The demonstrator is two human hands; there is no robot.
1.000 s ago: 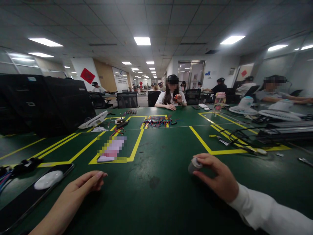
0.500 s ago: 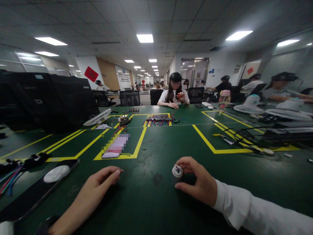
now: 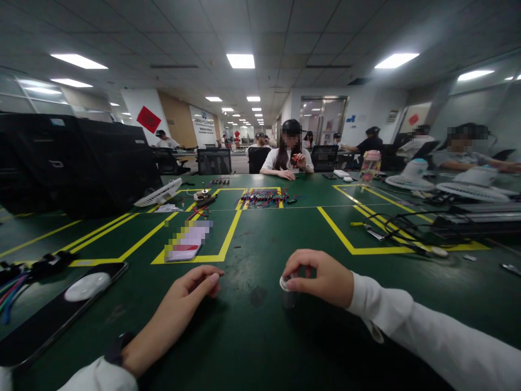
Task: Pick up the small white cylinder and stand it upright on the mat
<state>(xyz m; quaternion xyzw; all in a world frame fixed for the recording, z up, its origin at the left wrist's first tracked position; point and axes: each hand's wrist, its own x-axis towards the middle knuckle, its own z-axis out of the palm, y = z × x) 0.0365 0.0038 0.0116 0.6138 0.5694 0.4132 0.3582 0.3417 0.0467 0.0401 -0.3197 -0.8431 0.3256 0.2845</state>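
My right hand [image 3: 319, 274] is pinched over the top of a small upright cylinder [image 3: 288, 298] on the green table. The cylinder's pale rim shows beside my fingertips. Most of its top is hidden under my thumb and fingers. Across from it, on the left, my left hand [image 3: 193, 290] hovers low over the table. Its fingers are curled and the thumb lies against them. Whether anything small is between them I cannot tell. A dark smudge [image 3: 258, 296] marks the table between my two hands.
A phone [image 3: 187, 241] lies inside yellow tape ahead of my left hand. Nearer on the left is a dark slab [image 3: 52, 320] with a white mouse-like object [image 3: 87, 287]. Wired parts [image 3: 262, 197] lie mid-table. Black cables [image 3: 391, 231] spread at right. A person [image 3: 288, 155] sits opposite.
My right hand has gone from being spread around the cylinder to pinching its top. My left hand has moved right and a little farther from me. The view has shifted slightly.
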